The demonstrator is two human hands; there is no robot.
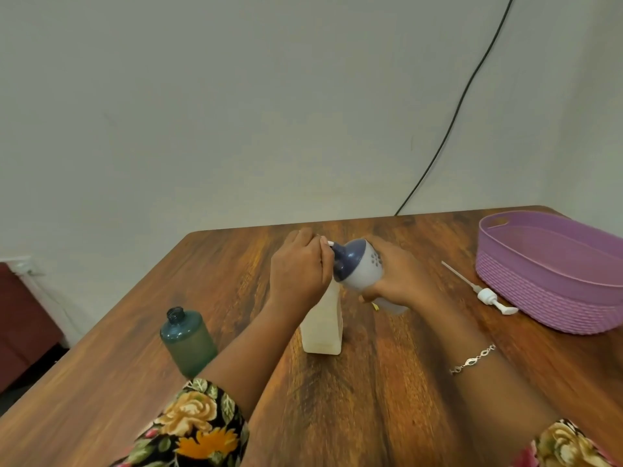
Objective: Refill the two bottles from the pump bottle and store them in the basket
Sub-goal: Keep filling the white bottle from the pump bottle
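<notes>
1. The right hand holds a white bottle round its body. Its grip is closed, with the fingers wrapped behind the bottle and the thumb on the near side.
2. The white bottle is tilted, with its dark blue top pointing left and slightly up, toward the left hand.
3. The left hand's grip is curled tight at the end of the blue top, where a small white tip shows between the fingers. The fingers appear to pinch this tip, but they hide exactly how.
4. A cream bottle stands upright on the table, directly below the left hand. The hand covers its neck and mouth, so I cannot tell whether the hand touches it.
5. A green bottle stands upright near the left edge of the table, well apart from the hands. Its mouth is open, with no cap on it.
6. A white pump head with its long dip tube lies flat on the table, just beside the near wall of the purple basket.
7. The basket sits at the right side of the table; nothing shows inside it.
8. A bracelet is on the right forearm, and floral sleeves show at the bottom.
9. A black cable runs down the wall behind the table.
</notes>
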